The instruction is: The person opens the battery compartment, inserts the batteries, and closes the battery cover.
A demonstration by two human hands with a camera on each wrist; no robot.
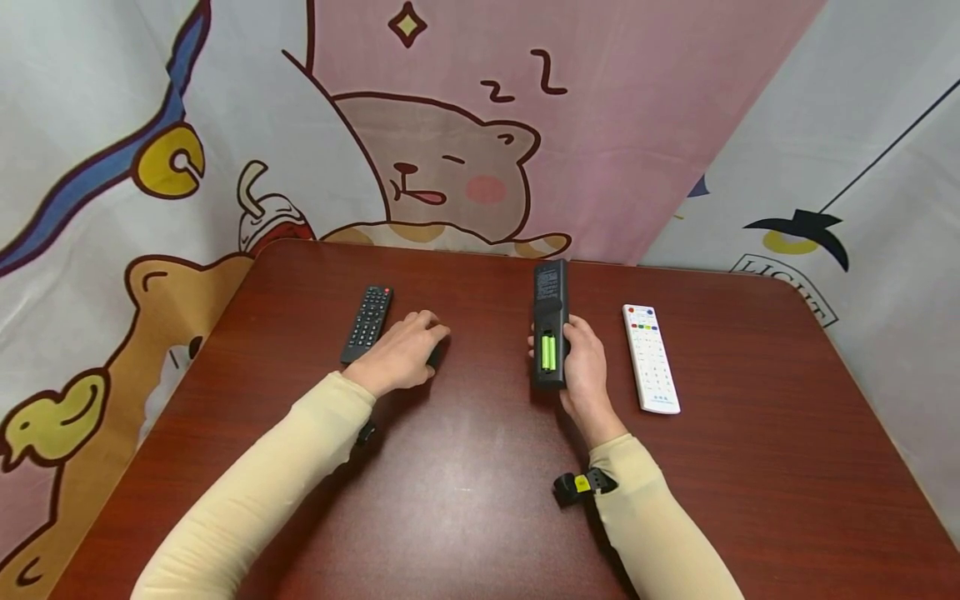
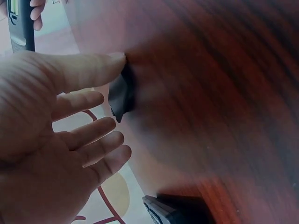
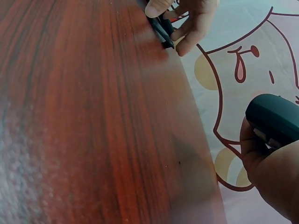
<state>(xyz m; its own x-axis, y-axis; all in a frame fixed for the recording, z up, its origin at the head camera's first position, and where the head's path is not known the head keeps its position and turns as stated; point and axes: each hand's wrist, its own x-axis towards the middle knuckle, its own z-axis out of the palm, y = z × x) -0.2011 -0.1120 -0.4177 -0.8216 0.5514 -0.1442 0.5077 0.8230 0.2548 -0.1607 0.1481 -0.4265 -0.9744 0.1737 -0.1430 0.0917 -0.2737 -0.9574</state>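
Observation:
In the head view my right hand (image 1: 588,362) grips a black remote control (image 1: 551,287) raised over the table. Its back faces up, and two green batteries (image 1: 549,353) show in the uncovered compartment. My left hand (image 1: 401,354) is low over the table, left of it. Between its thumb and fingertips is a small black battery cover (image 2: 120,93), close to the tabletop and mostly hidden from above. Beside that hand lies a second black remote (image 1: 367,321), buttons up. A white remote (image 1: 651,358) lies to the right of my right hand.
All this is on a reddish-brown wooden table (image 1: 465,517). Behind its back edge hangs a cartoon-printed cloth (image 1: 615,100). A black wrist camera (image 1: 573,487) sticks out from my right wrist, above the tabletop.

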